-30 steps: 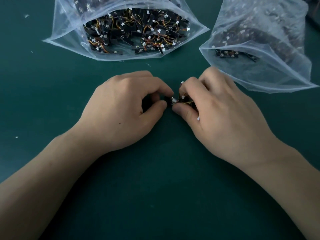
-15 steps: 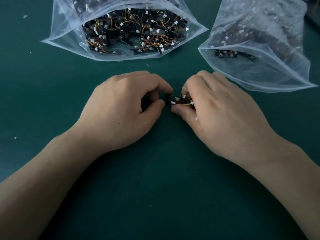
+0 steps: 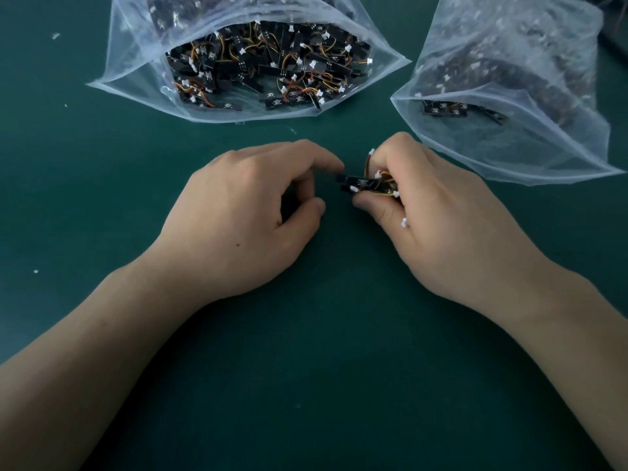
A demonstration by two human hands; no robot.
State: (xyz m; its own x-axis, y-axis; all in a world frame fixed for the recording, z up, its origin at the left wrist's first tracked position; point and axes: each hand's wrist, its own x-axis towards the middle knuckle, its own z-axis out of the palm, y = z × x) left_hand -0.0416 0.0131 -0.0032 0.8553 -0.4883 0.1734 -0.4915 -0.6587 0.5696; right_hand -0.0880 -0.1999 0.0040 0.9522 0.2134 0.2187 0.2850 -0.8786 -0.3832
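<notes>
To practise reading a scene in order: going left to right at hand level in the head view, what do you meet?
left hand → parts → right hand → right bag

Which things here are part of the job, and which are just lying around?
In the job: right hand gripping a bundle of wired boards; left hand at the bundle's tip; likely left bag and right bag, both holding more boards.
Lying about: white scraps on the green mat.
</notes>
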